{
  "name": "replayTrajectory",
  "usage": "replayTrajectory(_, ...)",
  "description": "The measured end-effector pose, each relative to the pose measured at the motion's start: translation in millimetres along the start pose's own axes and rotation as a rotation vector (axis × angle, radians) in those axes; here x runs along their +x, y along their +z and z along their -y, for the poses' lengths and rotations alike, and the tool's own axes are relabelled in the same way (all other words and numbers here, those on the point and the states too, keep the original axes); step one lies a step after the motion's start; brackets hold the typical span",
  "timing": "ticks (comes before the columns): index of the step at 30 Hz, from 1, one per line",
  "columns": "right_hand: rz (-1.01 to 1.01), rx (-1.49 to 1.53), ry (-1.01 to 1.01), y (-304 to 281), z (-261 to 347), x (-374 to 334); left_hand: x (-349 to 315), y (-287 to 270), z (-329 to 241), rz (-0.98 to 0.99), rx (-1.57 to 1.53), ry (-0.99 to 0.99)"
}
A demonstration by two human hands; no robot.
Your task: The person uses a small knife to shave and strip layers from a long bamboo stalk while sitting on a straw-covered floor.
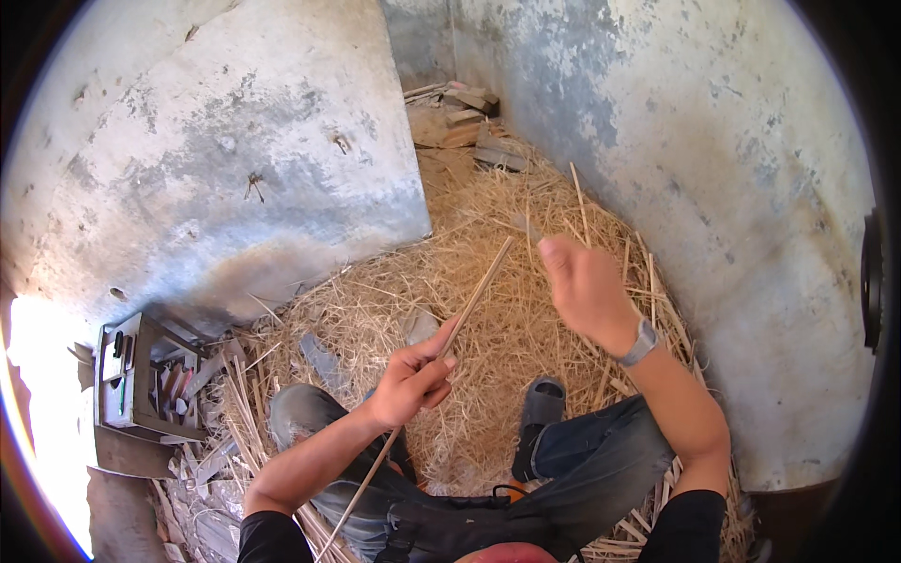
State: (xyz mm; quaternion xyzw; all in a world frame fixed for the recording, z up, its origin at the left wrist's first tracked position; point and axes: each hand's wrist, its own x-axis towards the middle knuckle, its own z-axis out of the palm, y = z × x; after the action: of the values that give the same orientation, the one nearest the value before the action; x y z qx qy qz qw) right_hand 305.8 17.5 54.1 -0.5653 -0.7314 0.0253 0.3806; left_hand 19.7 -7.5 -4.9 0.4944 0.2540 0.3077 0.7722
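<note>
My left hand (413, 380) is closed round a long, thin wooden stick (481, 284), likely split bamboo or cane. Its upper end points up and away to the right, and its lower part runs down past my left leg. To the right and a little higher, my right hand (589, 293) is closed in a fist with the thumb on top. A short grey blade (527, 227), apparently a knife's, sticks out beyond the thumb, slightly blurred. Its handle is hidden in the fist. The blade is apart from the stick, a little beyond its upper end.
Pale shavings (469, 220) cover the floor around my bent legs. A small wooden stool or box (141, 380) with tools stands at the left. More sticks (246, 413) lie beside my left leg. Worn walls (723, 188) rise close by; wood blocks (465, 117) lie at the back.
</note>
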Motion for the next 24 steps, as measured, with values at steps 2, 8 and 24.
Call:
replayTrajectory(2, 0.162, -0.05, 0.001, 13.4, 29.0, -10.6, 2.0, -1.6, -1.0, 0.008, 0.014, 0.023)
replayTrajectory(8, 0.193, -0.2, -0.091, 40.4, 49.2, -23.3, 4.4, -0.2, 1.8, -0.049, 0.053, 0.053)
replayTrajectory(24, 0.128, -0.353, 0.152, 24.7, -38.2, 22.1, -22.0, -7.3, 1.2, 0.132, 0.086, 0.098)
